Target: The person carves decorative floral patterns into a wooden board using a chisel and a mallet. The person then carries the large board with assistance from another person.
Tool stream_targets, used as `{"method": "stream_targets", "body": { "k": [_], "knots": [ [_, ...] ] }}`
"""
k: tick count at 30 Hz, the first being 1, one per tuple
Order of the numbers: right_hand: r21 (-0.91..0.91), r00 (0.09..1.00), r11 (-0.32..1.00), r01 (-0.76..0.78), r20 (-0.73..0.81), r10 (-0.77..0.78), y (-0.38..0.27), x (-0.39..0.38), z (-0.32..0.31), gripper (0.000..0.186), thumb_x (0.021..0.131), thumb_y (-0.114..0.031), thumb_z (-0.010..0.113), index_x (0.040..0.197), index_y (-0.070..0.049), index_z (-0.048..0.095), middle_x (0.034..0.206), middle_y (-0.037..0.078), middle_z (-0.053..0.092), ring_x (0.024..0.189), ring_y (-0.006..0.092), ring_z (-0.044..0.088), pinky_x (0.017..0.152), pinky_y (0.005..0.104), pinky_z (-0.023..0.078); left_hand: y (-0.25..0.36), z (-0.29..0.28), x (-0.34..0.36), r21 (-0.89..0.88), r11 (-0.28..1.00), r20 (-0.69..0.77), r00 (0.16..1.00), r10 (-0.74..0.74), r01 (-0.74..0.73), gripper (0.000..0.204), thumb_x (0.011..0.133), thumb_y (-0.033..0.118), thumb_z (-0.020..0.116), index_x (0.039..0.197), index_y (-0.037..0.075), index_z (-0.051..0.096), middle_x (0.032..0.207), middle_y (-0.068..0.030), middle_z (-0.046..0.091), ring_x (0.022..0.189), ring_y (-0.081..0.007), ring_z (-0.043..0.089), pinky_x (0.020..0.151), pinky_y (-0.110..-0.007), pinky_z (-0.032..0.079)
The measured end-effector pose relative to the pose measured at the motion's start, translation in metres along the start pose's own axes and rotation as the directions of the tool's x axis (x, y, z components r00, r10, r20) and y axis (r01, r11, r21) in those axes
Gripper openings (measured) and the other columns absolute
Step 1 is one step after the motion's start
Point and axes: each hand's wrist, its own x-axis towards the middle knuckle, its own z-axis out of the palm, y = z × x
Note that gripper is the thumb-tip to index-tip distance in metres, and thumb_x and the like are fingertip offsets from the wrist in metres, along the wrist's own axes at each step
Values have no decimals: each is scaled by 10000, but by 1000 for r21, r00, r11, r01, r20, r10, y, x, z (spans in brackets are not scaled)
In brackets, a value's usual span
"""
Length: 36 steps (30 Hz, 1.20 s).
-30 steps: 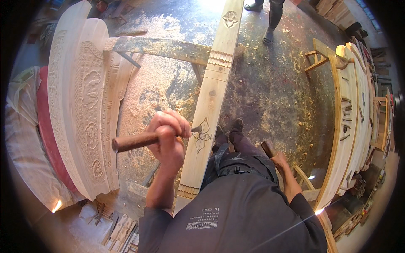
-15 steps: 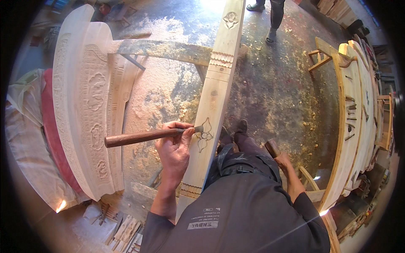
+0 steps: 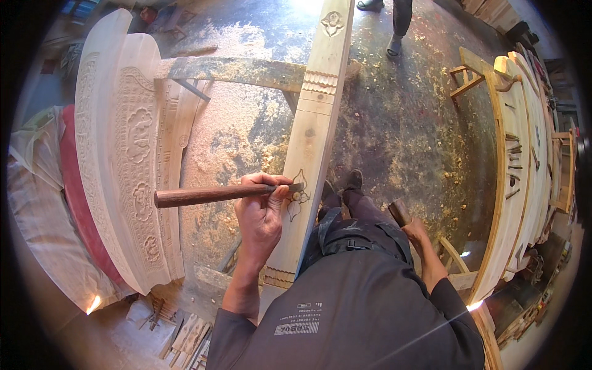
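A long pale wooden beam runs away in front of me, with a flower pattern of pointed petals outlined on its face. My left hand is closed round the lower part of a wood chisel. The chisel's dark brown handle sticks out to the left, and its short metal end lies over the flower, partly covering it. Whether the edge touches the wood is hard to tell. Low at my right side, my right hand grips a brown wooden mallet, apart from the beam; its handle is mostly hidden.
Left of the beam stand large carved pale panels, with a wooden crossbar reaching from them to the beam. Several chisels lie on a pale board to the right. A person's legs show beyond. Shavings litter the floor.
My left hand and the chisel have shifted slightly right, the chisel's tip moving a little across the flower. The right hand still holds the mallet low, with hardly any movement.
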Motion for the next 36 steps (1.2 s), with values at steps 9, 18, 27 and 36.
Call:
{"method": "stream_targets", "body": {
  "k": [9, 18, 27, 36],
  "knots": [
    [38, 1000, 999, -26, 3, 26, 3, 3, 2, 605, 654, -306, 839, 1173, -8, 749, 1045, 237, 776, 1011, 385, 758, 858, 445, 569, 0, -2, 4, 10, 1000, 41, 999, 4, -4, 163, 1069, 58, 604, 1146, 44, 461, 1092, -157, 707, 962, -177, 714, 871, -328, 623],
    [-19, 999, 999, 34, -9, -34, 13, 10, 7, 620, 692, -318, 851, 1202, 11, 724, 951, 219, 776, 842, 336, 775, 742, 423, 593, 16, -3, 14, 188, 982, 87, 995, -52, 35, 142, 1047, 22, 638, 1112, 21, 512, 1042, -139, 720, 946, -167, 719, 843, -315, 611],
    [52, 999, 998, 31, -31, -29, 28, 21, 19, 526, 694, -245, 791, 1123, 49, 711, 829, 236, 741, 742, 315, 744, 682, 417, 562, 15, -1, 19, 120, 984, 43, 991, 125, -129, 179, 992, -20, 700, 1091, 17, 556, 1064, -156, 745, 958, -214, 756, 817, -331, 608],
    [-35, 998, 999, -24, 58, 26, -14, 8, -9, 480, 689, -237, 802, 1083, 29, 739, 917, 245, 762, 861, 352, 762, 747, 456, 581, 60, 4, 15, 235, 885, 11, 912, 411, -402, 363, 939, 55, 737, 1281, -6, 634, 995, -139, 713, 850, -217, 710, 741, -350, 587]
  ]
}}
